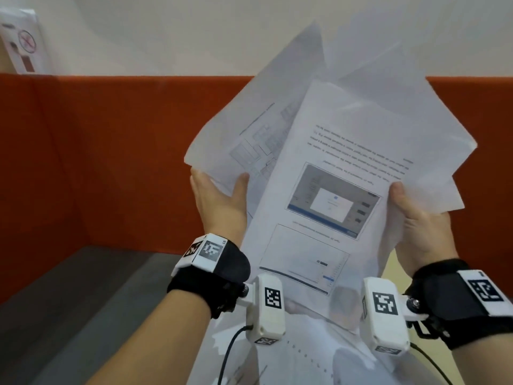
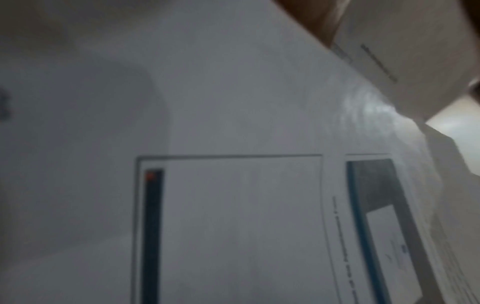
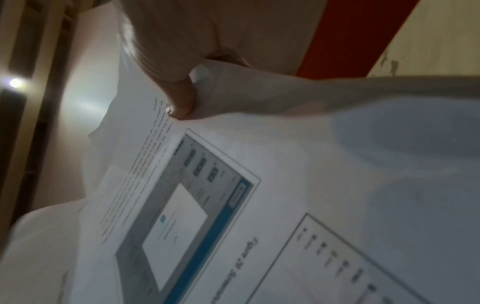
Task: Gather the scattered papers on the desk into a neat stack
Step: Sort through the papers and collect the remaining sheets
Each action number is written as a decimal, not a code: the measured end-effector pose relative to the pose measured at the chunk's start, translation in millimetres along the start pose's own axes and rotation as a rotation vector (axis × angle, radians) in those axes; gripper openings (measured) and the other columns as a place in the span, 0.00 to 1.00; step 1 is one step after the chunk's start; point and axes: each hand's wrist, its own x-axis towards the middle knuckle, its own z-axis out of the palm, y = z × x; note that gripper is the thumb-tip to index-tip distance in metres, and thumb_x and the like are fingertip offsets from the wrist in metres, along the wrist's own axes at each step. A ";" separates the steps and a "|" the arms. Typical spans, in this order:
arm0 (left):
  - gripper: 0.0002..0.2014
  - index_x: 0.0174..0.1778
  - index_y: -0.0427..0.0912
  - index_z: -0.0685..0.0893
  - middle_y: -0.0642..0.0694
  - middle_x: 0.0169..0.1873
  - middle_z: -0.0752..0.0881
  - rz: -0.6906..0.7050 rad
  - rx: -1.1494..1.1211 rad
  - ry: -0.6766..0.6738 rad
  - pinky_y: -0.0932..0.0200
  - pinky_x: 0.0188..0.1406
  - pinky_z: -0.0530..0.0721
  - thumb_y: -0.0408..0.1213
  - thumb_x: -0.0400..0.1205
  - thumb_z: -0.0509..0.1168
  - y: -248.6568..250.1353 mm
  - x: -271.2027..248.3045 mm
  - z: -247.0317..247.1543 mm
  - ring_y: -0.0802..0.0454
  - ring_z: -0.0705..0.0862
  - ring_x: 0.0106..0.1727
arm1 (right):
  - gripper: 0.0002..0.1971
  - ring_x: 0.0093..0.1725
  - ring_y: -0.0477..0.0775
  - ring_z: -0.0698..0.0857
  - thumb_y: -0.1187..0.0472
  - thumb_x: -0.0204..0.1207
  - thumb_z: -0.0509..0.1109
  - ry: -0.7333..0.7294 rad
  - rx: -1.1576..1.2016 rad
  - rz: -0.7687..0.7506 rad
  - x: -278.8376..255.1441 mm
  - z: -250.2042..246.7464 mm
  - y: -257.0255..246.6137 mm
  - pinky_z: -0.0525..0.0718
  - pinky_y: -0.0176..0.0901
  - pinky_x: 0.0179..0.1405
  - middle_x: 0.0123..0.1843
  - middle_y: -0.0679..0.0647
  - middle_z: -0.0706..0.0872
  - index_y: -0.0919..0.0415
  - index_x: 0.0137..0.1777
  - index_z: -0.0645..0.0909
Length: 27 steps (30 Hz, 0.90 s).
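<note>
Several white printed papers (image 1: 327, 168) are held upright in the air as a loose, fanned bundle, their corners splayed. The front sheet (image 1: 319, 226) shows text and screenshot figures; it fills the left wrist view (image 2: 233, 205) and the right wrist view (image 3: 259, 195). My left hand (image 1: 219, 201) grips the bundle's left edge, thumb on the front. At the right edge my right hand (image 1: 416, 215) grips it too, with the thumb (image 3: 179, 102) pressed on the front sheet. More white paper (image 1: 291, 357) lies low under my wrists.
An orange partition (image 1: 111, 162) runs behind and along the left. A grey surface (image 1: 69, 301) lies at lower left. A posted notice (image 1: 22, 43) hangs on the pale wall at top left.
</note>
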 end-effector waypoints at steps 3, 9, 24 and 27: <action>0.23 0.67 0.34 0.76 0.43 0.59 0.74 0.153 0.128 0.089 0.62 0.61 0.78 0.36 0.77 0.72 8.0 3.2 -3.7 0.49 0.77 0.58 | 0.27 0.60 0.46 0.89 0.53 0.74 0.75 0.008 -0.014 0.003 1.6 2.4 -2.3 0.85 0.44 0.64 0.62 0.53 0.89 0.64 0.70 0.79; 0.06 0.45 0.44 0.85 0.51 0.49 0.78 0.217 0.186 0.016 0.36 0.57 0.82 0.43 0.77 0.71 6.6 -5.4 -5.2 0.40 0.82 0.55 | 0.15 0.51 0.37 0.90 0.58 0.81 0.70 0.017 -0.070 -0.011 2.6 2.3 2.0 0.87 0.31 0.52 0.58 0.50 0.89 0.61 0.65 0.82; 0.08 0.56 0.34 0.84 0.41 0.48 0.88 -0.294 -0.202 -0.040 0.51 0.53 0.85 0.32 0.82 0.66 -8.0 12.5 1.5 0.46 0.85 0.49 | 0.06 0.50 0.36 0.89 0.57 0.78 0.70 0.002 -0.063 -0.034 3.5 -3.4 -5.2 0.86 0.33 0.52 0.53 0.40 0.89 0.49 0.53 0.84; 0.13 0.63 0.33 0.81 0.39 0.56 0.88 -0.152 -0.138 0.041 0.58 0.50 0.83 0.32 0.84 0.64 10.8 34.6 -7.8 0.51 0.85 0.50 | 0.06 0.47 0.33 0.86 0.60 0.82 0.68 0.022 -0.091 -0.061 10.1 -7.9 -0.6 0.85 0.27 0.49 0.51 0.39 0.87 0.52 0.56 0.83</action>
